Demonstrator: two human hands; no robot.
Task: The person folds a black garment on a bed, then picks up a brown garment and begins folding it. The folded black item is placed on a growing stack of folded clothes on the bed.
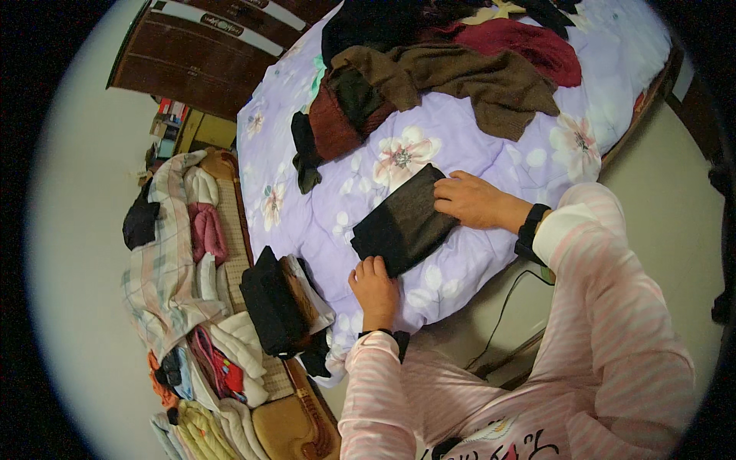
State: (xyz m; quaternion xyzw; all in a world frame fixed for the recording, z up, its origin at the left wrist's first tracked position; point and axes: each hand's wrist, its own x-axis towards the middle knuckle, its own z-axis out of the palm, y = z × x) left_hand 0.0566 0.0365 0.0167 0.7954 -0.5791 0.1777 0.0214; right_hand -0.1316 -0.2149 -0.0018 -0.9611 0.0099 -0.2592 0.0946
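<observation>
A folded dark garment, black at one end and brownish grey at the other, lies flat on a lilac floral bedspread. My left hand touches its near black corner with the fingertips. At the opposite end, my right hand rests over the upper right edge with bent fingers; whether it pinches the cloth cannot be told. To the left, a stack of folded dark clothes sits at the bed's edge.
Loose clothes spread across the far bed: a brown knit garment, a dark red one and a rust-coloured one. On the left stands a wooden sofa with a plaid blanket. A black cable hangs beside the bed.
</observation>
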